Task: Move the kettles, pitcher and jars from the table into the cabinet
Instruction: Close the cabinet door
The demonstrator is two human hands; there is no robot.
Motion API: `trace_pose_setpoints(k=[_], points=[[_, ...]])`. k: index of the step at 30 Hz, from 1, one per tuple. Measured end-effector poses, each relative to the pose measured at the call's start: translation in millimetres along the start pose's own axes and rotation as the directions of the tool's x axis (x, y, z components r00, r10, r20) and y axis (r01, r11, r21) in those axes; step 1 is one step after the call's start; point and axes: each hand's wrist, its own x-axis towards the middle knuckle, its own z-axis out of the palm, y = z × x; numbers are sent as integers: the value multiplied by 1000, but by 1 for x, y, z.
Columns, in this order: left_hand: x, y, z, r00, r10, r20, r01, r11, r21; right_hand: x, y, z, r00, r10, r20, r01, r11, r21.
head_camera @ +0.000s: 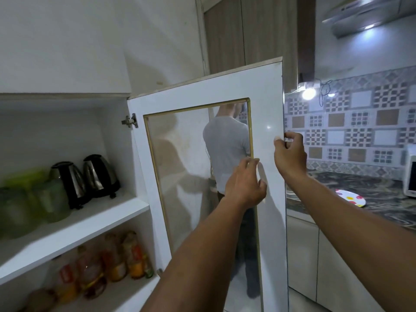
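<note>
The white cabinet door (265, 104), hinged on its left side and set with a gold-trimmed glass pane (189, 167), is seen swung open towards the camera. Its free right edge is gripped by the right hand (289, 155), whose fingers are curled around the edge with the thumb laid on the near face. The left hand (245, 185) is held against the door's white frame just right of the pane, its fingers loosely spread and nothing pinched between them. Inside the cabinet (139, 206), two steel kettles (86, 179) with black handles and bases are set side by side on the upper shelf, near its right wall. To their left on the same shelf, translucent green containers (33, 203) are found, too blurred for jars and pitcher to be told apart. On the shelf below, a row of bottles (108, 262) with orange and red labels is kept. A person in a grey shirt is visible in the glass pane. To the right, a dark marbled worktop (371, 194) is seen, with a dotted plate (351, 197) resting on it, beneath a patterned tile wall (360, 122).
</note>
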Motion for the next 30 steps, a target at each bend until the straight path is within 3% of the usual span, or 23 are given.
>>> trace_pose_setpoints(k=[7,12,17,23,30], points=[[-38,-1,-18,993,70,-94,-64,996,65,-30,-18,-20,997,72,-18,-71,996,44],[-71,2,-53,967,76,-243,-59,995,78,-66,-47,-23,986,85,140,-102,988,116],[-109,-8,-110,910,127,-395,-82,988,128,-101,-69,-2,932,145,332,-203,968,149],[-162,-47,-184,896,205,-395,-83,949,304,-161,-114,37,826,-83,558,-40,978,206],[-233,-97,-274,856,208,-473,56,873,485,-241,-168,111,709,-274,650,53,940,338]])
